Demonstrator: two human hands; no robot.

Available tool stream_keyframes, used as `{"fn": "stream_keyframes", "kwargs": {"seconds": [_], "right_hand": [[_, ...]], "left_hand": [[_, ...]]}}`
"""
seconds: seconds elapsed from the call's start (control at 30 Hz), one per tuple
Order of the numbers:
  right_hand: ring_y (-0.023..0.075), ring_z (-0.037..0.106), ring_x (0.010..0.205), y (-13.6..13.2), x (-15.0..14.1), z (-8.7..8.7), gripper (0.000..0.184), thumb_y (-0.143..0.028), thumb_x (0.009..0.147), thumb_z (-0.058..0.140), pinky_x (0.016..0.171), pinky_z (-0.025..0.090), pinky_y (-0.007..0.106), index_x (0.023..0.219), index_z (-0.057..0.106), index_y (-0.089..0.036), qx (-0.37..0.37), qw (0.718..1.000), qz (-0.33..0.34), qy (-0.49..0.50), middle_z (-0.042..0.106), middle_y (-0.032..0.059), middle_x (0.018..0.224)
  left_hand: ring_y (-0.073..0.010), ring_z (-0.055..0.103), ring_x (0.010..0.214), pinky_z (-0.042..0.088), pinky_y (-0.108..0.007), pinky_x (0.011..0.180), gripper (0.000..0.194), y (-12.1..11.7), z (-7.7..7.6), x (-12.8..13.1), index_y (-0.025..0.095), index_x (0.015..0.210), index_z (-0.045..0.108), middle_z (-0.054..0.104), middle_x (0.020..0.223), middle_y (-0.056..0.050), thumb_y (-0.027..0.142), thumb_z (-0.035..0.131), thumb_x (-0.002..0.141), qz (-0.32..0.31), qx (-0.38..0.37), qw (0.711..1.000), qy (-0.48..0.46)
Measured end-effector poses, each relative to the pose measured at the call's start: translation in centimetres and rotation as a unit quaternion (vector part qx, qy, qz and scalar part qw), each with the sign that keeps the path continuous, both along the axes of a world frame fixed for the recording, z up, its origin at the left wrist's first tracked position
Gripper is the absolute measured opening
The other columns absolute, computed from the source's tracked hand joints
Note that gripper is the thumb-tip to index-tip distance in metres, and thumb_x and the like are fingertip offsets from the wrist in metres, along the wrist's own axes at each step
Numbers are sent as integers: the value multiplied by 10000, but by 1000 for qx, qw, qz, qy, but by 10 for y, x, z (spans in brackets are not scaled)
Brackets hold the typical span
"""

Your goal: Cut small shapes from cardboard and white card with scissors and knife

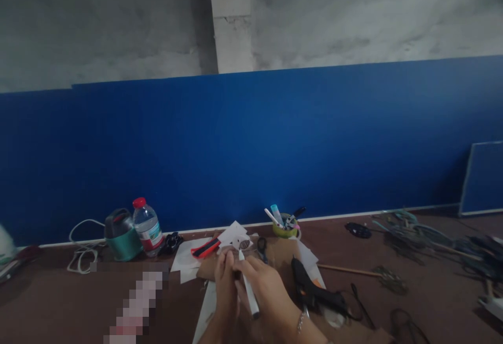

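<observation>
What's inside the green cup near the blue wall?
Green cup: a white pen, a light-blue item and a black-ended item stick out the top, among others. Their lower ends and the cup's bottom are hidden by its wall.

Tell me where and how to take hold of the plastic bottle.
Grip the bottle by its shoulder, just under the red cap, probably coming down from above. It stands upright, and the teal-and-black object and small black item crowd its lower sides, but its cap rises above both.

Bottle (148, 230) — red-capped, white cable (84, 248), blue wall (243, 145)
</observation>
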State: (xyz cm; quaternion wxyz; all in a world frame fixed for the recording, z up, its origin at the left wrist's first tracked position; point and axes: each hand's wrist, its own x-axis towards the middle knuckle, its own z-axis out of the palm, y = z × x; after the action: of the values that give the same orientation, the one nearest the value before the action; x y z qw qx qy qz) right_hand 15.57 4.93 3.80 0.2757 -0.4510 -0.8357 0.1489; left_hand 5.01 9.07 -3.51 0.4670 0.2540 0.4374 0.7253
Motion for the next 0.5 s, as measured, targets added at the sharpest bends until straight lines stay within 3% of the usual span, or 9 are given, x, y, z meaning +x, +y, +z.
{"fn": "stream_keyframes", "kwargs": {"seconds": [0.1, 0.23, 0.33, 0.5], "right_hand": [[183, 557, 937, -4, 4, 11, 201, -230, 879, 401, 841, 426, 284, 982, 572, -212, 6, 987, 7, 159, 618, 62, 983], [122, 473, 641, -4, 4, 12, 207, -326, 894, 380, 619, 411, 220, 758, 478, -203, -117, 929, -29, 350, 491, -29, 677], [93, 350, 512, -2, 0, 8, 265, -352, 859, 404, 500, 323, 204, 634, 389, -211, -184, 890, -56, 413, 353, -73, 542], [83, 339, 471, 0, -4, 7, 232, -348, 808, 429, 469, 290, 201, 625, 390, -212, -216, 867, -68, 445, 368, -85, 491]], "left_hand": [[-161, 573, 577, 438, -267, 522, 370, 1, 4, -4, 189, 915, 574, 601, 664, -3, 464, 685, 693, -8, -29, 999, -15], [-81, 351, 411, 273, -203, 402, 393, -1, 9, -4, 206, 732, 490, 393, 488, 84, 568, 638, 696, -34, -2, 999, 8], [-78, 352, 435, 276, -183, 411, 431, -2, 10, -3, 205, 818, 518, 427, 516, 84, 597, 634, 681, -43, 2, 999, 29], [-74, 351, 423, 273, -174, 404, 451, -3, 6, -1, 189, 907, 555, 425, 498, 90, 585, 618, 701, -69, 25, 996, 57]]}}
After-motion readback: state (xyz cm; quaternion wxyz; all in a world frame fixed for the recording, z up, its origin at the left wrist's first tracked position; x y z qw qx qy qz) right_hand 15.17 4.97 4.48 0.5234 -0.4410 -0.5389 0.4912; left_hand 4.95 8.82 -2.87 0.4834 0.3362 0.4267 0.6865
